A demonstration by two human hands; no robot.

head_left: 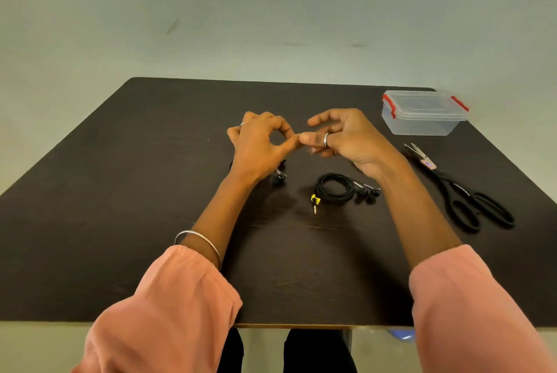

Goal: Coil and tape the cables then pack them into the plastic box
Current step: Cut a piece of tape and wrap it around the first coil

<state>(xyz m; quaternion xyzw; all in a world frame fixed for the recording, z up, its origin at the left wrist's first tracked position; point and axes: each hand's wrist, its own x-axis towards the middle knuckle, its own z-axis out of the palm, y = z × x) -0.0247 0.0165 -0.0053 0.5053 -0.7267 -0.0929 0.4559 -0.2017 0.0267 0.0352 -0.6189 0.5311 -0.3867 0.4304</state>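
A coiled black earphone cable (334, 188) lies at the table's middle, its yellow jack (314, 202) pointing toward me and its earbuds (369, 191) to the right. A second black earphone (279, 177) peeks out from under my left wrist, mostly hidden. My left hand (259, 146) and my right hand (343, 137) are raised above the cables, thumb tips touching at the centre. Whether a piece of tape sits between the fingertips is not visible. The clear plastic box (422, 123) with red clips stands at the back right, lid on.
Black scissors (476, 203) and small thread snips (420, 158) lie along the right side of the dark table (120, 191). The table's near edge is just in front of my sleeves; a wall stands behind the far edge.
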